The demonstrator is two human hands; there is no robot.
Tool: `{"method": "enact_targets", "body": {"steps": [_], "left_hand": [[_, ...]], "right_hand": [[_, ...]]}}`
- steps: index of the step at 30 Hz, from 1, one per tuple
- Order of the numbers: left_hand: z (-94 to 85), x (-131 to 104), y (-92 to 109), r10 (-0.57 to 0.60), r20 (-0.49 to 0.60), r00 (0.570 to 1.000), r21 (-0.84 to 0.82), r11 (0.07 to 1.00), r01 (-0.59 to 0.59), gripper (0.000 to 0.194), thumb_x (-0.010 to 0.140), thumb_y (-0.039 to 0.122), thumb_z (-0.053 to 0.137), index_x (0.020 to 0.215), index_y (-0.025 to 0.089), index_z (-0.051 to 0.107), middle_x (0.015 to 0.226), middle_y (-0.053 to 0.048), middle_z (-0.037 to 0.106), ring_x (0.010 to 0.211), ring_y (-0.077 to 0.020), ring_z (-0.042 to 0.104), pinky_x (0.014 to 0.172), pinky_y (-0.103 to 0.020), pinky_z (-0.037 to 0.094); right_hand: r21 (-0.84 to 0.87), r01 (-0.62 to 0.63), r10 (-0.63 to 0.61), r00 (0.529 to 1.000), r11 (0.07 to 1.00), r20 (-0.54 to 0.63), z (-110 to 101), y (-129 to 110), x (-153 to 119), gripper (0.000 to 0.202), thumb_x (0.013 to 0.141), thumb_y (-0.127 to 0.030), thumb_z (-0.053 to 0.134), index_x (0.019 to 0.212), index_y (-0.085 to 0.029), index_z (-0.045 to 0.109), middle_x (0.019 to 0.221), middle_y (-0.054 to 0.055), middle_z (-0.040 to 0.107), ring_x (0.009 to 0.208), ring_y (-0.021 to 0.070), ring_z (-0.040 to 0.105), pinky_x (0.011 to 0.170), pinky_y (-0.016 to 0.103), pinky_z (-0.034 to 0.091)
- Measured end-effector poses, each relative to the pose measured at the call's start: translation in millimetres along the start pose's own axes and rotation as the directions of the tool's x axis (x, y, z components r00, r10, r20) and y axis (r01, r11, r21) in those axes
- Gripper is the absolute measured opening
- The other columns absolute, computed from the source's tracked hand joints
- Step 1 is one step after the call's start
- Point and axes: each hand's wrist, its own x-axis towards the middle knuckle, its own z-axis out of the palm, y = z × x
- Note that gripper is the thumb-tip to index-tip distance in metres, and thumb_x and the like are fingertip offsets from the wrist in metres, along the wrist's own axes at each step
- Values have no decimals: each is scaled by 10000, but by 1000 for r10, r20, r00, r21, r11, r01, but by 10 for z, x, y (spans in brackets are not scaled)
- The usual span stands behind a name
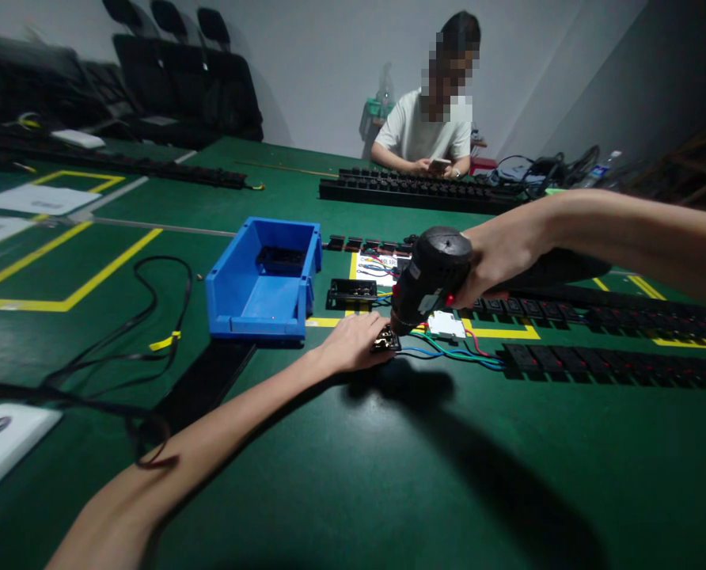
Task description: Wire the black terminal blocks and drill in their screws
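My right hand (pixel 492 257) is wrapped round a black cordless drill (pixel 433 273), which points down and to the left. Its tip meets a small black housing (pixel 387 340) with brass-coloured contacts inside. My left hand (pixel 356 342) grips that housing from the left and presses it on the green table. Blue, green and red wires (pixel 448 348) run from the housing towards a row of black socket modules (pixel 602 366) on the right. Just behind my left hand lies another open black housing (pixel 353 293) with wires. The drill hides part of the wiring.
A blue bin (pixel 263 297) holding a black part stands left of my hands. A black cable (pixel 133 332) loops over the table at left. Long black strips (pixel 412 188) lie farther back. Across the table sits a person (pixel 427 131) holding a phone.
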Motion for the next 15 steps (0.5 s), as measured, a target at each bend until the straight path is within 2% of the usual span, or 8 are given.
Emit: {"method": "enact_targets", "body": {"steps": [4,9,15], "left_hand": [[-14,-5,9,-2,-2,1000,6,1000,2,432,899,496,528,1204,195,473,1101,-99,598,994,-272,598,796,-378,479],[-19,-3,17,-10,1,1000,-2,1000,10,435,894,489,538,1207,193,476,1115,-102,596,1004,-273,598,803,-381,485],[-11,5,11,-7,3,1000,-17,1000,7,420,891,475,551,1206,206,479,1117,-101,595,1024,-274,597,808,-383,486]], "right_hand": [[-27,-7,8,1000,1000,10,-5,-2,5,46,726,-100,668,762,-109,642,661,-87,568,627,62,483,645,199,442],[-22,-53,54,998,998,21,-4,29,5,149,743,-151,664,886,-108,663,723,-54,600,663,93,509,599,224,439],[22,-90,89,995,996,47,-5,54,5,198,759,-201,686,932,-111,654,757,-25,607,673,113,537,606,253,456]]}}
